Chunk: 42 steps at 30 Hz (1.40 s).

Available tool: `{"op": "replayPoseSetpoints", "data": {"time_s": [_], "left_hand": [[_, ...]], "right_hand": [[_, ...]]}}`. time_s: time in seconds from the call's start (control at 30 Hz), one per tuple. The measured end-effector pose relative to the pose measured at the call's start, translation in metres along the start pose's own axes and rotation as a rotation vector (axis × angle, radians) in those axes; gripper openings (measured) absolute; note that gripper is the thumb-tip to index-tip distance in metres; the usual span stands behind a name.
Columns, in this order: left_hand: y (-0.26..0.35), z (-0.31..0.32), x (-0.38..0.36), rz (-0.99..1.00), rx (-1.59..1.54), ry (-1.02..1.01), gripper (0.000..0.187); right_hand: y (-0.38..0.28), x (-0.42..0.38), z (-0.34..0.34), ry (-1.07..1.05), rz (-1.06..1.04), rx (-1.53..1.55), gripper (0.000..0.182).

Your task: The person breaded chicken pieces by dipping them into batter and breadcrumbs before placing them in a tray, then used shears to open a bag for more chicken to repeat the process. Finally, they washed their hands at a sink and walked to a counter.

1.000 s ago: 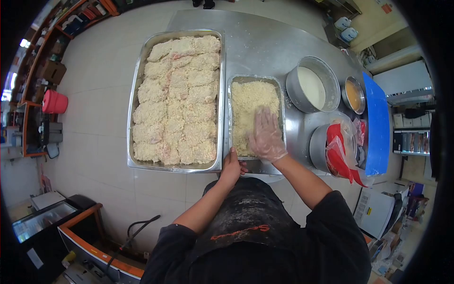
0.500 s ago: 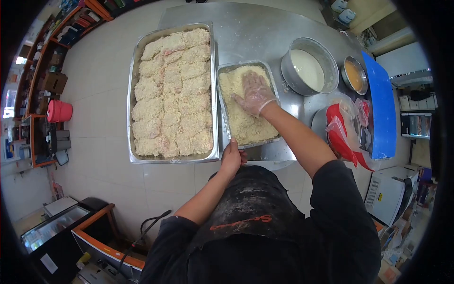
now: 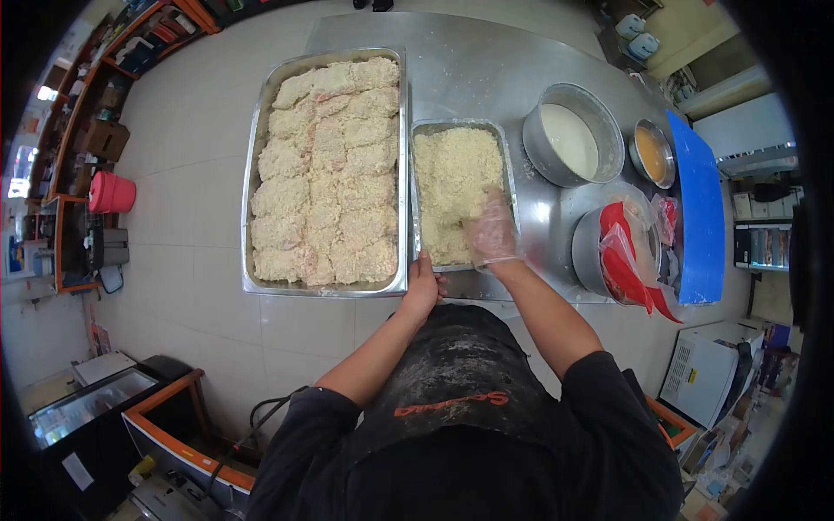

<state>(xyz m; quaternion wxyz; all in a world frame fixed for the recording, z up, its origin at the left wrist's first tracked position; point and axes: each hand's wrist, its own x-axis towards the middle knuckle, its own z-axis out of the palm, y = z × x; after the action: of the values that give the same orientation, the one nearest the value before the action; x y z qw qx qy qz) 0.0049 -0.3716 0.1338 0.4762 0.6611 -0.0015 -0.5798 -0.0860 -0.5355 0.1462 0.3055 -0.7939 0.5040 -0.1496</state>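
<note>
Near the centre of the frame, one small metal tray of pale crumbs sits just beside one large metal tray, which fills the upper left centre. The large tray bears coated pieces packed in three columns; their edges merge, so an exact count cannot be told. Two hands work at the small tray. The left hand, bare, is closed on its near left corner, thumb on the rim. The right hand, in one clear glove, lies at the tray's lower right, fingers partly bent against the crumbs; whether they hold any cannot be told.

Right of centre are three round vessels: one deep pan of white liquid, one small bowl of orange liquid, and one pot with red and clear plastic in it. One blue board stands beside them.

All rest on a shiny steel table dusted with specks. Around it spreads a pale tiled floor, with one pink bucket at left and two white jugs at upper right.
</note>
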Motion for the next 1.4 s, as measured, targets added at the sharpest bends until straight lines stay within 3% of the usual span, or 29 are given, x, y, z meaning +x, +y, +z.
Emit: {"op": "replayPoseSetpoints", "data": {"time_s": [0.1, 0.2, 0.27, 0.3, 0.4, 0.6, 0.7, 0.8, 0.9, 1.0, 1.1, 1.3, 1.4], "left_hand": [[0.000, 0.001, -0.002, -0.008, 0.008, 0.001, 0.063], [-0.001, 0.000, 0.000, -0.004, 0.017, -0.018, 0.064], [0.001, -0.001, 0.000, -0.015, 0.037, -0.017, 0.064], [0.001, -0.002, 0.000, -0.016, 0.048, -0.023, 0.064], [0.001, -0.003, 0.002, -0.018, 0.067, -0.032, 0.064], [-0.002, -0.001, -0.001, -0.015, 0.057, 0.004, 0.066], [-0.005, -0.001, 0.003, -0.015, 0.046, 0.003, 0.067], [-0.003, -0.002, 0.000, -0.013, 0.047, -0.003, 0.068], [-0.002, 0.000, -0.001, -0.016, 0.031, 0.016, 0.067], [0.001, 0.003, 0.000, -0.009, 0.035, 0.041, 0.066], [-0.003, 0.005, 0.000, 0.009, 0.025, 0.064, 0.066], [-0.006, 0.003, 0.005, 0.050, 0.018, 0.038, 0.067], [-0.008, 0.004, 0.007, 0.061, 0.006, 0.049, 0.067]], "right_hand": [[-0.046, 0.018, -0.035, -0.073, 0.054, 0.279, 0.071], [-0.047, 0.043, -0.023, 0.156, -0.238, 0.029, 0.062], [-0.035, 0.036, -0.013, 0.139, -0.497, -0.446, 0.062], [-0.031, 0.030, -0.010, 0.126, -0.622, -0.687, 0.063], [-0.031, -0.009, -0.013, -0.157, -0.670, -0.720, 0.067], [-0.013, 0.030, -0.015, -0.023, -0.674, -0.589, 0.064], [-0.029, 0.055, -0.030, -0.079, -0.511, -0.423, 0.062], [0.000, 0.077, -0.012, -0.026, -0.634, -0.492, 0.052], [-0.045, 0.113, -0.053, -0.501, -0.255, -0.523, 0.041], [-0.031, 0.137, -0.047, -0.380, -0.407, -0.785, 0.032], [-0.035, 0.156, -0.041, -0.552, -0.319, -0.799, 0.034], [-0.055, 0.149, -0.076, -0.624, -0.281, -0.442, 0.039], [-0.072, 0.125, -0.096, -0.466, -0.332, -0.224, 0.030]]}}
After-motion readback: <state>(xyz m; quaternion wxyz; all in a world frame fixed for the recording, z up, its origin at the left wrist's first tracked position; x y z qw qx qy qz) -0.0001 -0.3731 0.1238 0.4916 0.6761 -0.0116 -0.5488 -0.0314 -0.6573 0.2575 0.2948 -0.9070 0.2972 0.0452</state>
